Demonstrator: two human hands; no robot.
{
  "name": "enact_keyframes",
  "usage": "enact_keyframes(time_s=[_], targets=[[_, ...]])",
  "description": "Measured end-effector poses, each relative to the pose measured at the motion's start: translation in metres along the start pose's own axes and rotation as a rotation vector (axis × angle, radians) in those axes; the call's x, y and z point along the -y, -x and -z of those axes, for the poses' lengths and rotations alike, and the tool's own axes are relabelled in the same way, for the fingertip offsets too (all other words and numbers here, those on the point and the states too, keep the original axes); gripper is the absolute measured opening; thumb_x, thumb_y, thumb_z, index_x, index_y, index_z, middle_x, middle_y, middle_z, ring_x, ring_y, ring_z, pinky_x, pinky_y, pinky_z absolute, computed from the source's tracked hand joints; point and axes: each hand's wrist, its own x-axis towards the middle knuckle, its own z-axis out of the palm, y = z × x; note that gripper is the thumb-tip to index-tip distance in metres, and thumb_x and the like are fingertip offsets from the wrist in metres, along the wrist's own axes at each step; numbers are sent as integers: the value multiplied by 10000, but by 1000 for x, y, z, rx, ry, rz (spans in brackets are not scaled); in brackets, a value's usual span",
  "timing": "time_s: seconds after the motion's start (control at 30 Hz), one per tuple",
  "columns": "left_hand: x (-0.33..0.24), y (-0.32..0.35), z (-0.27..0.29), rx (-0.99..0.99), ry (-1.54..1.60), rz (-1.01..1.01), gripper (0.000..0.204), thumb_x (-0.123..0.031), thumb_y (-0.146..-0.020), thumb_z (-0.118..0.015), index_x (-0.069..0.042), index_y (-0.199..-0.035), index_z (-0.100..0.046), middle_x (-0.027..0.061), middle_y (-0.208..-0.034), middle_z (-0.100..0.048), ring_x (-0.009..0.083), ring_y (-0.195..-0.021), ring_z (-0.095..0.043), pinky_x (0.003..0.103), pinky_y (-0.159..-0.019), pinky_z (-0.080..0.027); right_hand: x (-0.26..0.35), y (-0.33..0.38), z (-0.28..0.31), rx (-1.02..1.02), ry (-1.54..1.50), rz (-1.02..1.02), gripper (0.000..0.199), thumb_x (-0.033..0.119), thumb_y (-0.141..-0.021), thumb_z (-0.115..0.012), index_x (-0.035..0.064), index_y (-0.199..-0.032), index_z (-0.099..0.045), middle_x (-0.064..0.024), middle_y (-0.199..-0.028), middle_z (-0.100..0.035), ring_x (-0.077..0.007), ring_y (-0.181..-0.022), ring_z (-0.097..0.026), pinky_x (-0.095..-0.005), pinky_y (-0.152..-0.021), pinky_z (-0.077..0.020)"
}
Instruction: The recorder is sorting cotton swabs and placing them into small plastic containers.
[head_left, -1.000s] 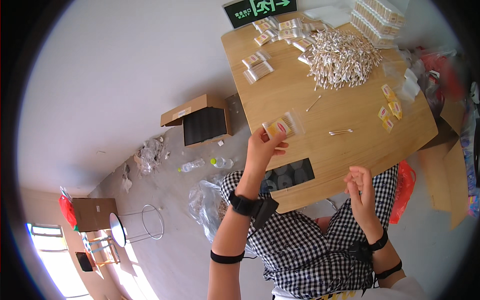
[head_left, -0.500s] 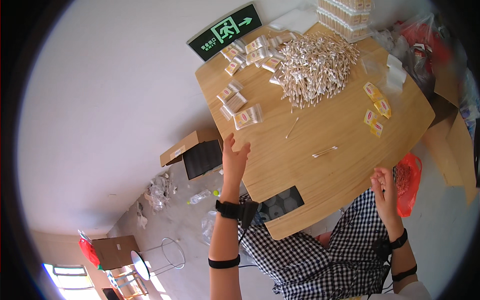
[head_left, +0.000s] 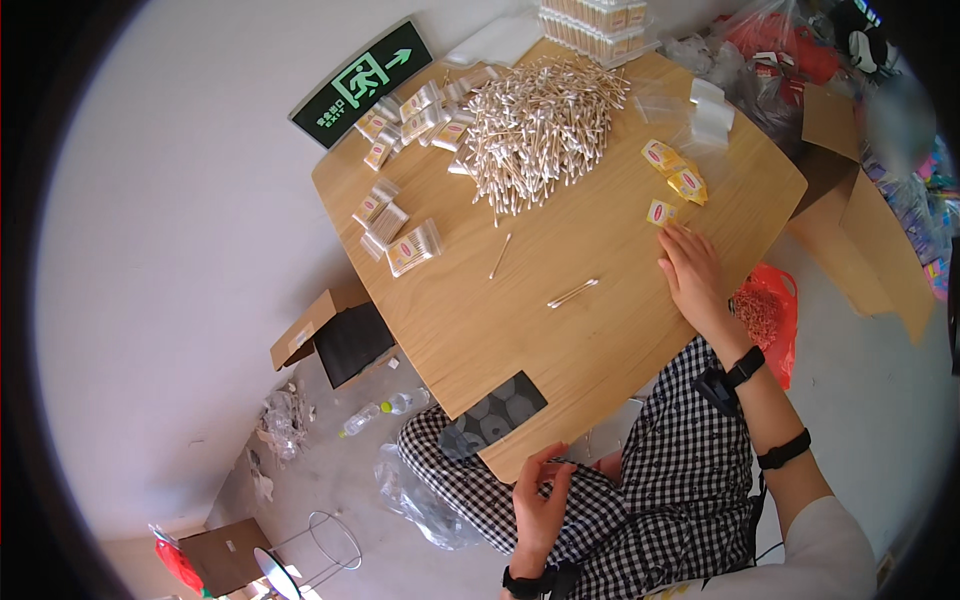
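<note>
My right hand (head_left: 696,278) lies over the right side of the wooden table (head_left: 600,335), fingers stretched out. Its fingertips meet the lower edge of a small yellow-and-white card (head_left: 661,212) and hide what is under them. Just beyond are more yellow cards (head_left: 684,182). Below the table's near edge, above my lap, my left hand (head_left: 540,508) is loosely curled with thumb and fingers apart; I see nothing in it. A large heap of cotton swabs (head_left: 545,130) covers the far middle. Nearer are a single cotton swab (head_left: 501,256) and a few swabs together (head_left: 573,293).
Filled swab bags (head_left: 414,248) lie along the left edge, with stacked swab packs (head_left: 597,28) at the back. Clear plastic sleeves (head_left: 710,118) sit far right. A dark patterned pad (head_left: 495,415) is at the near corner. Cardboard boxes (head_left: 345,335) and a red bag (head_left: 770,310) flank the table.
My right hand has moved forward onto the table, to the yellow cards. My left hand has drawn back from the left edge to above my lap. The view has shifted.
</note>
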Motion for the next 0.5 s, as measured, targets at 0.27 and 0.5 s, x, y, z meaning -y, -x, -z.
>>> enact_keyframes(time_s=[0.27, 0.5], targets=[[-16, -10, -33, 131, -157, -197, 287, 50, -884, -617, 25, -1168, -583, 132, -1066, -677, 190, -908, -675, 286, -783, -532, 1, 22, 14, 22, -120, 41, 369, 164, -949, -558, 20, -1288, -538, -156, -1336, -553, -308, -1264, -496, -499, -1095, -324], [-19, -19, -28, 122, -278, -244, 288, 24, -876, -635, 10, -1161, -595, 137, -1064, -670, 217, -914, -679, 303, -773, -538, -95, -38, 11, -214, -252, -132, 376, 100, -934, -557, 42, -1304, -522, -168, -1321, -554, -344, -1221, -510, -470, -1063, -364]])
